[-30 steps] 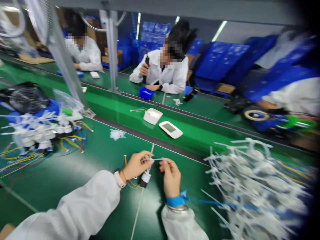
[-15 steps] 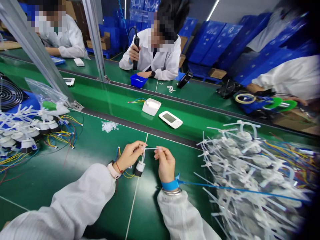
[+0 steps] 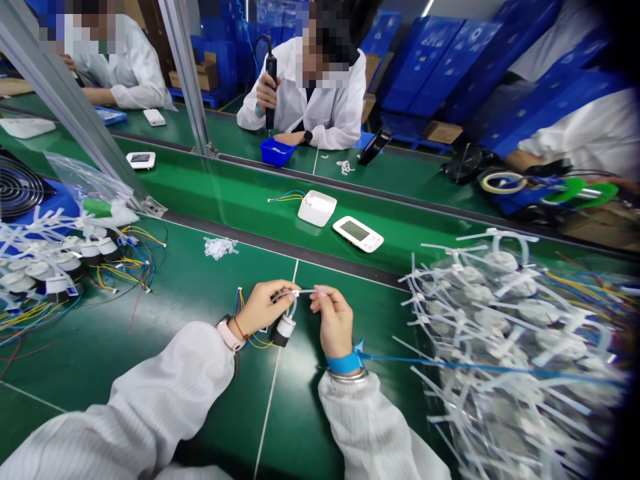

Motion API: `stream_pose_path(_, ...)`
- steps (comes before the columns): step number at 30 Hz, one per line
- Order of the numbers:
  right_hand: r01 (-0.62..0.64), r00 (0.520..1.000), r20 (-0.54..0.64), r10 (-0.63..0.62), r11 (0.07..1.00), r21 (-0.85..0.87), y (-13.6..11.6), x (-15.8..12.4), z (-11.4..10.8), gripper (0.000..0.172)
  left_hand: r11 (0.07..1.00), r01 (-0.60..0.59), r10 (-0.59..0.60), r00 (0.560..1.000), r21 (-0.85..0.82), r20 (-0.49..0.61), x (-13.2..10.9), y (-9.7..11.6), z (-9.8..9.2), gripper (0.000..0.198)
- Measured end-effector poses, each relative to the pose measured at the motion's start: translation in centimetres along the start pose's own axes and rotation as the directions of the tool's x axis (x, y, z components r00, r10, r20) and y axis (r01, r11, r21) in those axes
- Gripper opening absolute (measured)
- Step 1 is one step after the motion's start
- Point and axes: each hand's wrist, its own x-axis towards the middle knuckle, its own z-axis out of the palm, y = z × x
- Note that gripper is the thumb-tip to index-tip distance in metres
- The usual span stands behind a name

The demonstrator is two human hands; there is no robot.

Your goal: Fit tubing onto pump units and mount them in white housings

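I'm seeing a glossy green conveyor belt (image 3: 125,380) lower left, smooth white plastic tubing (image 3: 305,292) at centre, matt blue plastic crates (image 3: 420,57) upper right, and a satin aluminium upright (image 3: 184,73) upper left.

Colour reference: green conveyor belt (image 3: 150,393) with thin white line (image 3: 270,413), white plastic tubing (image 3: 305,292), white-and-black cylinder (image 3: 284,330), yellow, blue and red wires (image 3: 245,320), blue wrist strap (image 3: 343,363), finely ribbed white sleeve (image 3: 370,427)
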Motion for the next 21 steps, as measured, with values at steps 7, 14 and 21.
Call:
stream_pose_path(7,-0.016,0.998,0.067,0.021,0.998,-0.063,-0.5,-0.3,0.3,0.019,0.992,0.043,-0.042,0.999,-0.121,0.006,0.1,-0.7,0.1,0.021)
stream_pose_path(14,-0.134,0.978,0.174,0.119,0.988,0.078,-0.4,-0.7,0.8,0.031,0.976,0.038,-0.048,0.998,-0.213,-0.04,0.1,-0.4,0.0,0.02)
stream_pose_path(21,0.114,0.881,0.473,0.013,0.964,-0.241,-1.3,-1.5,0.9,0.021,0.935,0.022,-0.05,0.996,-0.353,-0.069,0.2,0.0,0.0,0.02)
